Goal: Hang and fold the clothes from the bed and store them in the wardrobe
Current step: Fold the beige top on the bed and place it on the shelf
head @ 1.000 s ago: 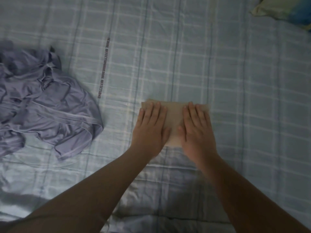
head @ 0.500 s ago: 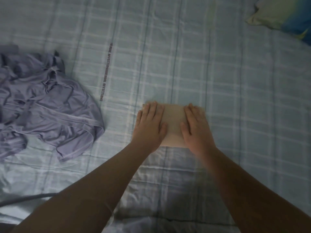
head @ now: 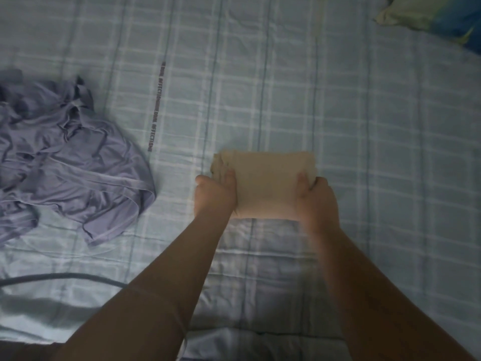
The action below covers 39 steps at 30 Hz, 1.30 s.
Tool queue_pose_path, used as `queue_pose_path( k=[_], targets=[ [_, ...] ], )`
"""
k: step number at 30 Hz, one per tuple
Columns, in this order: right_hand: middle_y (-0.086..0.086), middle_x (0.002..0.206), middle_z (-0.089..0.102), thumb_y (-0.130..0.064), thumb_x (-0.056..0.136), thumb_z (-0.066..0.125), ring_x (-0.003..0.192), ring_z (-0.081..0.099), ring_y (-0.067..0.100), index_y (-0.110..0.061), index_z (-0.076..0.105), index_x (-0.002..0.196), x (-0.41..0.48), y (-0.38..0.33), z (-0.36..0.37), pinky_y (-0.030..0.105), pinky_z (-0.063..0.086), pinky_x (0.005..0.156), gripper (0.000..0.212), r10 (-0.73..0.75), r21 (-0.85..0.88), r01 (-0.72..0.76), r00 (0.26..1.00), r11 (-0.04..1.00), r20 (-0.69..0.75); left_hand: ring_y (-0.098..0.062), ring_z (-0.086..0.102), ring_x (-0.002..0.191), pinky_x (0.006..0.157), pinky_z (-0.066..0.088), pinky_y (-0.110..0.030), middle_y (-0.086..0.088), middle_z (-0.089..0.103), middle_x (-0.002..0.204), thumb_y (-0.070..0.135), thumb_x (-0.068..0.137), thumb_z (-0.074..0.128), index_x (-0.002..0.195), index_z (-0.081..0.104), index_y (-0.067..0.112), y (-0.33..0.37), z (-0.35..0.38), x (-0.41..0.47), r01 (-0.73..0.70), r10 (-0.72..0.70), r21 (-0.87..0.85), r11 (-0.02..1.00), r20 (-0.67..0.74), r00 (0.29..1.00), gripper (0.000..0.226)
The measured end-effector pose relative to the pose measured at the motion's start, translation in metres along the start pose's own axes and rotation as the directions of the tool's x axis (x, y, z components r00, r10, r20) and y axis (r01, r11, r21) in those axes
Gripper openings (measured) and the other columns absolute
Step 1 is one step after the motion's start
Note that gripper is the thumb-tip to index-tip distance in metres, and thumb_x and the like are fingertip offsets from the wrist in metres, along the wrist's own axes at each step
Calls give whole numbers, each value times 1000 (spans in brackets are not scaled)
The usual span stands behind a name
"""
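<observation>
A small folded beige garment [head: 265,183] sits at the middle of the bed, a neat rectangle. My left hand [head: 214,195] grips its left edge, thumb on top and fingers tucked under. At the right edge my right hand [head: 316,201] holds it the same way. A crumpled lavender garment [head: 70,162] lies unfolded on the bed at the left, apart from both hands.
The bed is covered by a pale blue checked sheet [head: 364,126] with a line of dark print. A pillow [head: 432,14] in cream and blue lies at the far right corner. A dark cord [head: 59,277] curves across the near left.
Both hands lay flat on top of the beige garment, pressing it. Now they have slid apart to its two side edges and taken hold of it.
</observation>
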State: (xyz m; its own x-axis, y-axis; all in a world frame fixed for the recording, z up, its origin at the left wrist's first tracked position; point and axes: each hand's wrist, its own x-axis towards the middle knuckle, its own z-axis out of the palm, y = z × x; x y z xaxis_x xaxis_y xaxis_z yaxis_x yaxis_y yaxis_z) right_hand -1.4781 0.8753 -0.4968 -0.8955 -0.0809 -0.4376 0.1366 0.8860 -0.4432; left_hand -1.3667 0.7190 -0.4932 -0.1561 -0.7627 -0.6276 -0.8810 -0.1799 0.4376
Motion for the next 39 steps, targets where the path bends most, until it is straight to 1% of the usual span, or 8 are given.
queue_pose_path(
  k=[5,9,15,17,22,31,34,39],
  targets=[
    [20,110,67,-59,94,48,102,63,37,-2,63,109,12,-2,-14,38,49,84,61,119,224,-148,983,963,138,-23,61,81,66,42,-30,-8,66,97,70,89,47,118,62,4,-3,-3,3,33,-5,-160,986,171,985,74],
    [12,96,72,-51,92,56,81,70,26,-12,67,88,-3,-5,-45,40,59,73,40,120,498,-252,952,830,282,-11,63,86,64,47,-27,7,66,96,70,84,54,120,64,19,-1,-24,-27,18,66,-383,924,205,977,63],
    [9,105,69,-59,88,47,91,68,24,-15,63,107,-49,-33,-138,38,56,74,51,-84,573,-97,956,813,282,-18,70,103,87,58,-43,3,74,111,71,80,58,123,65,25,30,-89,-114,-140,303,-577,804,196,933,63],
    [7,110,69,-67,79,45,99,67,25,-18,63,110,-70,-49,-175,45,55,85,61,-154,611,-50,949,790,276,-12,70,104,84,57,-36,7,74,111,68,83,57,124,65,28,42,-119,-147,-240,386,-596,767,129,913,58],
    [-10,105,70,-63,89,44,92,66,2,-26,65,107,-136,-106,-264,31,50,78,47,-412,672,214,899,709,148,3,68,98,69,51,-10,19,73,107,56,90,57,114,69,33,77,-213,-234,-449,510,-637,627,-100,854,36],
    [-18,82,69,-58,90,43,71,62,-6,-21,64,85,-298,-233,-329,9,43,57,44,-755,606,661,639,442,-146,-3,67,94,76,48,-21,9,75,99,55,89,55,107,70,19,45,-404,-328,-697,494,-571,433,-497,714,43],
    [-17,79,67,-66,86,42,70,61,-3,-21,62,83,-365,-271,-298,13,42,57,49,-823,613,710,543,346,-165,-7,66,94,81,50,-29,2,74,102,51,91,55,107,69,18,-11,-471,-342,-762,442,-516,392,-620,648,39],
    [-22,82,65,-64,88,41,74,60,-5,-28,60,86,-518,-334,-207,9,41,58,41,-932,670,714,351,203,-93,1,62,83,71,48,-13,14,71,91,38,99,56,101,69,27,-160,-588,-364,-821,293,-453,349,-779,554,17]
  ],
)
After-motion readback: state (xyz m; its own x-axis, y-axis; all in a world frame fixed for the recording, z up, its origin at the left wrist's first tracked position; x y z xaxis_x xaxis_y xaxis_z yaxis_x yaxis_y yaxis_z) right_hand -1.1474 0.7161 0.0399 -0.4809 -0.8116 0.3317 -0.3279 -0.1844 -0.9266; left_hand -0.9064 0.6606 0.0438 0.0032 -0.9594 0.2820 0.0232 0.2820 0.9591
